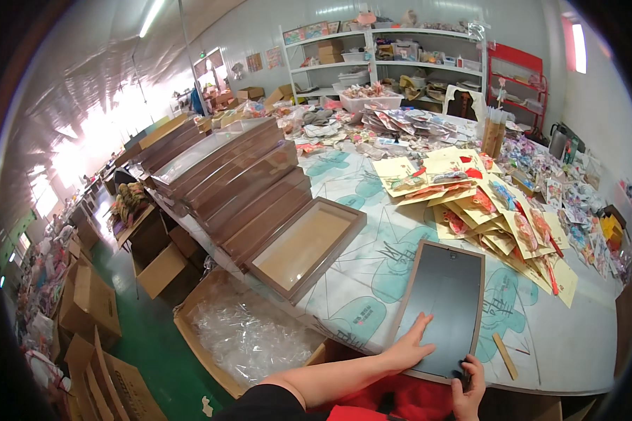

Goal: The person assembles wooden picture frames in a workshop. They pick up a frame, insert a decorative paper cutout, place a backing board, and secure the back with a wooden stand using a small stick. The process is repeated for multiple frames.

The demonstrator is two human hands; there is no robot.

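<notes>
Right hand pinches dark frame backing at lower centre; left hand pressed flat, open. Backing seated; stacked frames upper left untouched.

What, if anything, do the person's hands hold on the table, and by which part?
The dark framed panel: the right hand grips its near bottom edge, and the left hand lies flat on its lower left corner.
</notes>
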